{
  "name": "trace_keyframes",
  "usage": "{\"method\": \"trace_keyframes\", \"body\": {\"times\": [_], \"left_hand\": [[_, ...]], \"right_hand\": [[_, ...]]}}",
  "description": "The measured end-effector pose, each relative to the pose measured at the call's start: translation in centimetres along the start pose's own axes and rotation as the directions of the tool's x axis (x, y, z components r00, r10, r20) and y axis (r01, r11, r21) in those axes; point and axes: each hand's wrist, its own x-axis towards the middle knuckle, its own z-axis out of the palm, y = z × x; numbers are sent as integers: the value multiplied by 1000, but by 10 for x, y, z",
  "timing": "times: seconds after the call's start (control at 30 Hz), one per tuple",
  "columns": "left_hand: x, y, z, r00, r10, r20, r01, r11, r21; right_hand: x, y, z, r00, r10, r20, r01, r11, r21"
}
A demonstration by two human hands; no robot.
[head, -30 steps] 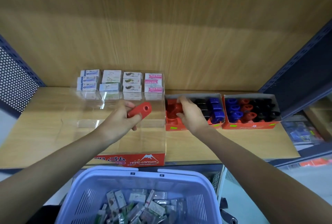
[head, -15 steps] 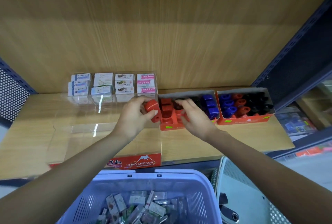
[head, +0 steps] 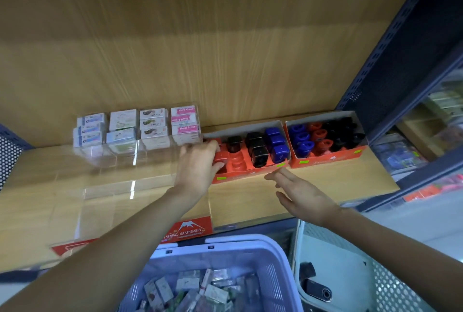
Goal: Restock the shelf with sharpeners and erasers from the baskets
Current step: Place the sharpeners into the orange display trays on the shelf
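The left hand (head: 198,166) made the grip: fingers curled over the top and thumb underneath, closed narrowly on a red sharpener (head: 220,159) at the left end of the left orange box (head: 250,175). Motion blur hid how deep the sharpener sat in its slot. That forearm reached in from below the box, wrist straight.

Further along the box from the grip stood black sharpeners (head: 256,147), then blue sharpeners (head: 276,146) at its right end. The right hand (head: 303,194) hovered just in front of the box, fingers straight and loosely spread, palm turned inward, holding nothing.

The box sat on a wood-grain shelf (head: 325,186) against a matching back panel (head: 200,36). Touching the box's right side was a second orange box (head: 330,159) of blue, red and black sharpeners. To the box's left stood a clear display case (head: 140,186) with stacked eraser packs (head: 152,123) at its rear and a red "HARD ERASER" label (head: 185,230) in front.

A dark blue perforated upright (head: 400,48) rose beyond the second box. Below the box, off the shelf, a lilac basket (head: 250,244) held wrapped erasers (head: 200,289), and beside it was a pale basket (head: 375,274).
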Motion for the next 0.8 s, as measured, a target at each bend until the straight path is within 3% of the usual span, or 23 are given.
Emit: {"method": "trace_keyframes", "body": {"times": [0.1,0.27,0.4,0.53,0.6,0.67,0.8], "left_hand": [[-3,-5,9,998,32,-47,-23,984,176],[-4,-4,16,999,-29,30,20,965,262],[-10,10,16,1000,-28,-1,27,966,257],[-34,46,25,977,192,-97,-183,979,93],[-46,76,37,971,237,31,-225,949,-219],[-55,108,55,927,294,234,-145,854,-500],[-66,157,116,817,372,441,-42,801,-598]], "right_hand": [[-4,5,-1,1000,8,-10,-8,1000,-6],[-10,13,1,1000,19,20,-19,999,-34],[-21,18,-4,996,40,78,-39,999,-13],[-51,41,-22,973,118,199,-129,991,39],[-79,65,-29,938,214,273,-245,966,86],[-111,90,-26,902,312,299,-365,920,140],[-157,130,13,833,482,270,-549,781,299]]}}
